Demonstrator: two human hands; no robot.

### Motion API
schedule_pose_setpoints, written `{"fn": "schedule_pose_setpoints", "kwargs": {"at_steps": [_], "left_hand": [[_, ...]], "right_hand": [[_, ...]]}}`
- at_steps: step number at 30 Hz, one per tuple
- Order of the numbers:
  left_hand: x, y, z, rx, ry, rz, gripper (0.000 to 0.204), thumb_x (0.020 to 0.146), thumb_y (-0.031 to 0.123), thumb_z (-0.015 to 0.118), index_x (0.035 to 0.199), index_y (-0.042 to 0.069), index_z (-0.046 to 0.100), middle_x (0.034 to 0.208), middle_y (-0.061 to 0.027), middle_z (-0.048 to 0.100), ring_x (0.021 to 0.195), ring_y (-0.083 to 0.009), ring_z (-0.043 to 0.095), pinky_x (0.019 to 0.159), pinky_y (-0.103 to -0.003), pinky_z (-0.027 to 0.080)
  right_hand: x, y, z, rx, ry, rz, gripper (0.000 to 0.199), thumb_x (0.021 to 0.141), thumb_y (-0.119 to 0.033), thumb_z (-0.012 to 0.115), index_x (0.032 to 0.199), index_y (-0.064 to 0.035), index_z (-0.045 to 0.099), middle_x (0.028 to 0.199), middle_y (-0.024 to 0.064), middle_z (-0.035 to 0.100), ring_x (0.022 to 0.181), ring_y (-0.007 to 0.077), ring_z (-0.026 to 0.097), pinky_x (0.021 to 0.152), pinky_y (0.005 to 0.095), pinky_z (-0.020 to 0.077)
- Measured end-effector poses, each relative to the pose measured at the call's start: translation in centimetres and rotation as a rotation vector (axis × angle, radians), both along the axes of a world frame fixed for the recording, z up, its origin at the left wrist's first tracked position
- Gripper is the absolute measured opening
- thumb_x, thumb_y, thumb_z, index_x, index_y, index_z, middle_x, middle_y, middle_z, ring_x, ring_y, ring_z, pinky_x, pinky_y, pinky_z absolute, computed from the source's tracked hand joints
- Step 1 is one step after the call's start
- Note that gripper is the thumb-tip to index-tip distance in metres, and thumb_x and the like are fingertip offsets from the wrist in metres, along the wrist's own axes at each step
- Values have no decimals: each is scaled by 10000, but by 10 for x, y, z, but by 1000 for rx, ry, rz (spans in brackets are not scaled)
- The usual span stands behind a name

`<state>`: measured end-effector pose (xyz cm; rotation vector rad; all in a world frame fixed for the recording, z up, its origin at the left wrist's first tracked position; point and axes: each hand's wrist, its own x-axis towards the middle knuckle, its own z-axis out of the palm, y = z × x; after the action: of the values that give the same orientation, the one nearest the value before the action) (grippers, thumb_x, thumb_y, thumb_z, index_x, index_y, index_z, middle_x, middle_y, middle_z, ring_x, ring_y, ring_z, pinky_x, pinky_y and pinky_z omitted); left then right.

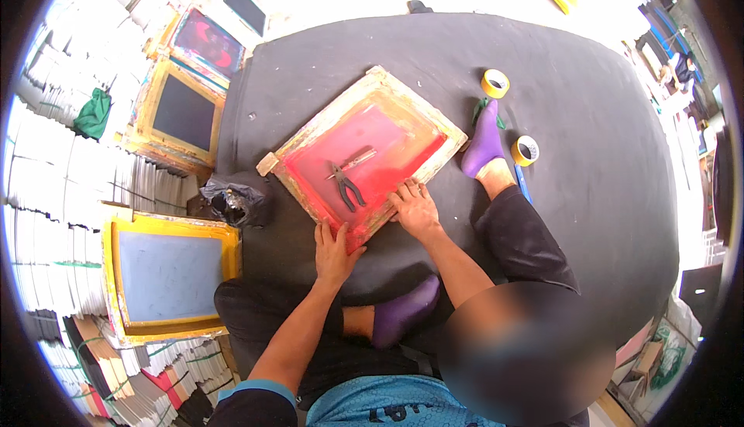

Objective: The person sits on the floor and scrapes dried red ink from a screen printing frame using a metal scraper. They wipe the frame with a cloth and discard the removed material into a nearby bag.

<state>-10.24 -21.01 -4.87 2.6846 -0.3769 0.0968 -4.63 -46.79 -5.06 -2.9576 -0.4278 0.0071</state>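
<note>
**Two hands on a red-meshed screen frame**

Two bare hands rest on the near corner of the wooden screen frame (364, 152), which lies flat and turned at an angle on the black mat (589, 194). Left hand (335, 250): at the frame's nearest corner, fingers (319, 233) spread narrow and flat, thumb toward the edge, gripping nothing. Right hand (415, 208): just right of that corner, palm down on the frame's near rail, fingers splayed flat, holding nothing.

Pliers (346, 187) lie loose on the red mesh near the frame's middle, apart from both hands.

Purple-socked foot (483, 144) touches the frame's right corner; a second socked foot (403, 315) is tucked below the frame.

Two yellow tape rolls (496, 84) lie right of the frame. Crumpled black bag (236, 198) sits just left of it. Yellow-edged screen frames (167, 272) stacked farther left, off the mat.
</note>
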Motion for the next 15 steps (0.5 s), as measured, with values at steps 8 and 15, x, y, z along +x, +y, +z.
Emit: {"fn": "schedule_pose_setpoints", "kwargs": {"at_steps": [8, 15], "left_hand": [[35, 46, 3, 53, 38, -118, 668, 741, 323, 905, 1341, 164, 657, 1556, -262, 392, 1451, -512, 336, 1188, -532, 379], [51, 83, -2, 34, 84, -104, 619, 732, 256, 904, 1309, 155, 705, 1589, -226, 378, 1522, -470, 283, 1202, -500, 378]], "right_hand": [[4, 40, 3, -49, 53, -70, 627, 836, -432, 790, 1359, -153, 586, 1359, 130, 567, 1368, 350, 481, 1149, 574, 379], [40, 84, 44, 98, 293, -136, 750, 846, -653, 713, 1330, -90, 610, 1273, 174, 627, 1299, 365, 538, 1107, 566, 417]]}}
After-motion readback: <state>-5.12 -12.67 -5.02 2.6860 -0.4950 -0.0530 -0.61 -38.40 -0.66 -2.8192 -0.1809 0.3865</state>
